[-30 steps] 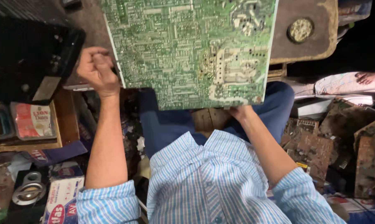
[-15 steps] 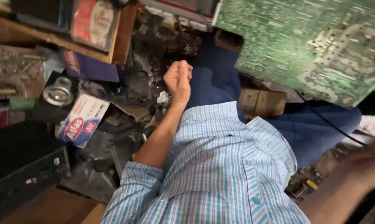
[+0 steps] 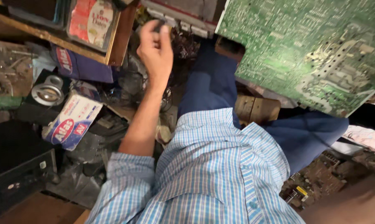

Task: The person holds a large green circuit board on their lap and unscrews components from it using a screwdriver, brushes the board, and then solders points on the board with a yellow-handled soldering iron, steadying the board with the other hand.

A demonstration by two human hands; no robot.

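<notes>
left hand (image 3: 155, 49): pinching a small dark thing (image 3: 159, 26), fingers curling tight
green board (image 3: 308, 49): leaning over blue lap (image 3: 220, 89)
right hand: not showing

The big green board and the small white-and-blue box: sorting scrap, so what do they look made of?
The flat green circuit board looks like rigid laminate with a dull lacquered face and pale metal solder tracks. The white-and-blue box seems printed cardboard, with creased edges and a slight sheen.

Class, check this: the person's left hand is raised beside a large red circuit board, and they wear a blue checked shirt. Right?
Not quite. The circuit board is green, not red, as the head view shows. The left hand is raised beside it, and the shirt is blue checked.
</notes>
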